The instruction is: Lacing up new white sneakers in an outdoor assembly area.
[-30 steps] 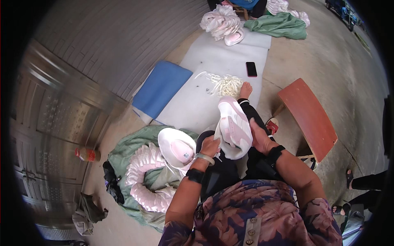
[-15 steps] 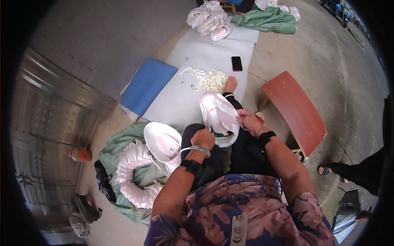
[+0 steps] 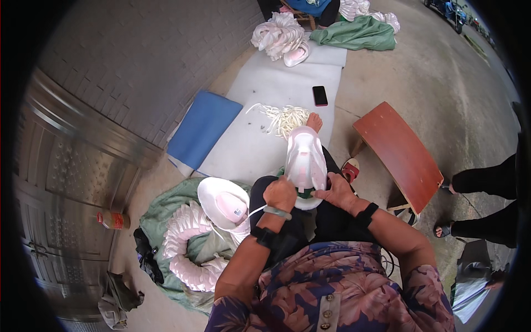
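Observation:
A white and pink shoe upper (image 3: 306,156) rests over my lap, its toe pointing away from me and some green showing at its opening. My left hand (image 3: 280,193) is closed in a fist at the near left edge of the upper. A thin white lace (image 3: 256,210) trails leftward from beneath that fist; its other end is hidden. My right hand (image 3: 339,195) grips the near right side, thumb over the edge. Left of my knee lies another white and pink upper (image 3: 214,193), beside a curved stack of nested uppers (image 3: 185,229) on green cloth (image 3: 157,207).
Beyond my foot, a heap of white laces (image 3: 287,119) and a phone (image 3: 319,96) lie on a grey mat (image 3: 238,135). A folded blue mat (image 3: 202,127) is left, a red-brown wooden bench (image 3: 398,149) right. Another person's legs (image 3: 487,182) stand farther right.
The shoe upper has turned from a tilted side view to toe-forward and top up. My right hand has shifted from its lacing edge to its near right side. The standing person's legs have moved.

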{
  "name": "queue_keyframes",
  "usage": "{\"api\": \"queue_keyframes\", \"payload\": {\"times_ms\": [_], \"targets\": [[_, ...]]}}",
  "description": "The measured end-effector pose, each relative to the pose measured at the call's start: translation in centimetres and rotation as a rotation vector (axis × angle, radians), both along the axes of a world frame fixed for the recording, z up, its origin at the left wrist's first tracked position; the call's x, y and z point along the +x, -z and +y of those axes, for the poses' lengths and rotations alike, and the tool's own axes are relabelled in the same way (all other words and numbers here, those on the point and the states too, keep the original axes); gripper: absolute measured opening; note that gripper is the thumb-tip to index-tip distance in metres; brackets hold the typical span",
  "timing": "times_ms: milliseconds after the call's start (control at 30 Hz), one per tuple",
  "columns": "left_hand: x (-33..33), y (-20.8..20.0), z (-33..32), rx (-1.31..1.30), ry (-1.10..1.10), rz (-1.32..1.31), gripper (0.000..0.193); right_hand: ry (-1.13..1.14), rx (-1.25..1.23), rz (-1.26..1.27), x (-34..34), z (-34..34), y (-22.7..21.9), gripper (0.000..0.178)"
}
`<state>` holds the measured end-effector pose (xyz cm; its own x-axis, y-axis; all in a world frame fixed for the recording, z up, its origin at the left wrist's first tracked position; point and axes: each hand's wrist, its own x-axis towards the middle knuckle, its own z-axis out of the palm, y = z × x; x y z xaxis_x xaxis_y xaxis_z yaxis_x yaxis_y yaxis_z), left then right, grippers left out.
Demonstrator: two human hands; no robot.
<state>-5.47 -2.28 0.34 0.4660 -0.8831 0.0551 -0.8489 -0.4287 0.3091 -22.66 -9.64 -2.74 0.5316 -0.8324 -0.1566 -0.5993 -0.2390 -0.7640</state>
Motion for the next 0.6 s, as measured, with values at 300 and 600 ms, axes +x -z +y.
{"api": "queue_keyframes", "payload": {"times_ms": [300, 600], "targets": [[0.2, 0.5, 0.8, -0.128, 0.088, -0.077, 0.022, 0.196, -0.240, -0.250, 4.5, 0.6, 4.3, 0.026], [-0.8, 0.7, 3.5, -0.135, 0.312, -0.203, 0.036, 0.191, 0.170, -0.491, 2.2, -0.2, 5.4, 0.026]]}}
